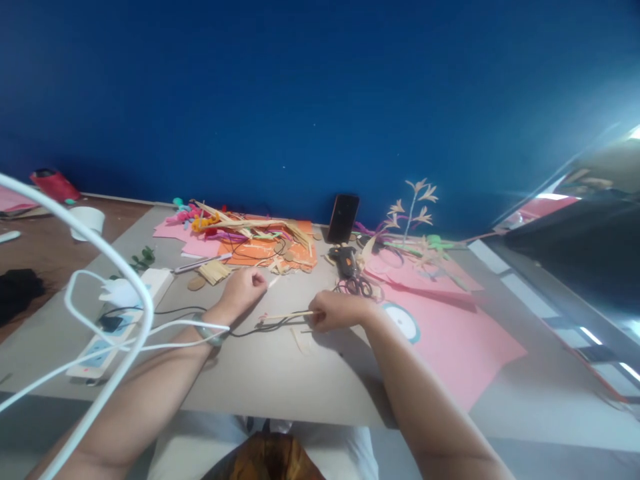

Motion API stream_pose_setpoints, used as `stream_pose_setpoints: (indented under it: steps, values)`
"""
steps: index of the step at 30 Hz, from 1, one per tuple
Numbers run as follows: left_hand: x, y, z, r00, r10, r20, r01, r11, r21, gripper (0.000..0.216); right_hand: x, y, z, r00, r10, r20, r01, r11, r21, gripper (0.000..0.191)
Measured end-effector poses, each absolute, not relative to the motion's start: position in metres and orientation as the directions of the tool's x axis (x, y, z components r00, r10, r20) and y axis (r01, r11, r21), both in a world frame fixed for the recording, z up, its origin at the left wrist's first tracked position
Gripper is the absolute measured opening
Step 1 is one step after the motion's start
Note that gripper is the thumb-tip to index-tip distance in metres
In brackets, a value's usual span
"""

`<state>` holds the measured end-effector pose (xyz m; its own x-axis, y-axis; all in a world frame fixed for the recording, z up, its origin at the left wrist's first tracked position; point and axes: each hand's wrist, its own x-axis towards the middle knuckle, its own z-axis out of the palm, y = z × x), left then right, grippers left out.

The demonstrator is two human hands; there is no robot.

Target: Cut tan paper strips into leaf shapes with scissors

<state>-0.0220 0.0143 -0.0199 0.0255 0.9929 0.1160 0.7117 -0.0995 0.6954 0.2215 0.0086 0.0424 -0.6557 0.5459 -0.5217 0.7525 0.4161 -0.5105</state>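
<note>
My right hand (336, 311) is closed in a pinch on one end of a thin straw-coloured stick (289, 315), which points left, low over the table; its far end looks pinkish. My left hand (243, 291) has its fingers curled together. A small pale strip (273, 282) shows beside its fingertips; whether the fingers hold it I cannot tell. Just left of that hand lies a bundle of short flat yellowish strips (214, 271). Below the stick, a pale curled scrap (299, 340) rests on the table (270, 380). A black cable (250, 332) runs close under the stick.
A white power strip (113, 333) with cables stands on the left, and a white cable (145, 293) loops across the near view. Straw strips (260, 225) and orange paper (245, 252) lie behind. Right are a phone (343, 219), pink sheets (450, 340), a tape roll (401, 323) and a straw flower (413, 203).
</note>
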Motion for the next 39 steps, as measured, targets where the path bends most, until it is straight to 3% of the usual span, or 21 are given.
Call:
stream_pose_setpoints:
  steps: [4, 6, 9, 12, 18, 25, 39]
  values:
    - [-0.016, 0.009, -0.014, 0.03, 0.985, 0.167, 0.573, -0.154, 0.805, 0.01, 0.23, 0.013, 0.052, -0.811, 0.423, -0.404, 0.536, 0.259, -0.804, 0.013]
    - [-0.011, 0.004, -0.01, 0.095, 0.978, 0.187, 0.444, -0.209, 0.871, 0.014, 0.225, 0.013, 0.051, -0.807, 0.521, -0.279, 0.43, 0.195, -0.881, 0.02]
    - [-0.004, -0.003, -0.005, 0.276, 0.944, 0.183, 0.254, -0.255, 0.933, 0.016, 0.208, 0.01, 0.04, -0.655, 0.749, -0.1, 0.334, 0.169, -0.927, 0.024]
    - [0.0, -0.009, -0.003, 0.424, 0.891, 0.165, 0.181, -0.262, 0.948, 0.014, 0.189, 0.008, 0.024, -0.528, 0.848, 0.036, 0.232, 0.185, -0.955, 0.025]
    - [0.001, -0.009, -0.004, 0.315, 0.943, 0.102, 0.172, -0.163, 0.971, 0.023, 0.176, 0.002, 0.014, -0.386, 0.922, -0.032, 0.134, 0.022, -0.991, 0.028]
    - [0.0, -0.007, -0.004, 0.311, 0.95, 0.04, 0.089, -0.071, 0.993, 0.028, 0.178, 0.003, 0.012, -0.354, 0.932, -0.078, 0.146, -0.027, -0.989, 0.027]
    - [0.001, -0.006, -0.003, 0.269, 0.953, 0.138, 0.174, -0.189, 0.967, 0.022, 0.174, 0.004, 0.008, -0.287, 0.955, -0.069, 0.154, -0.025, -0.988, 0.016]
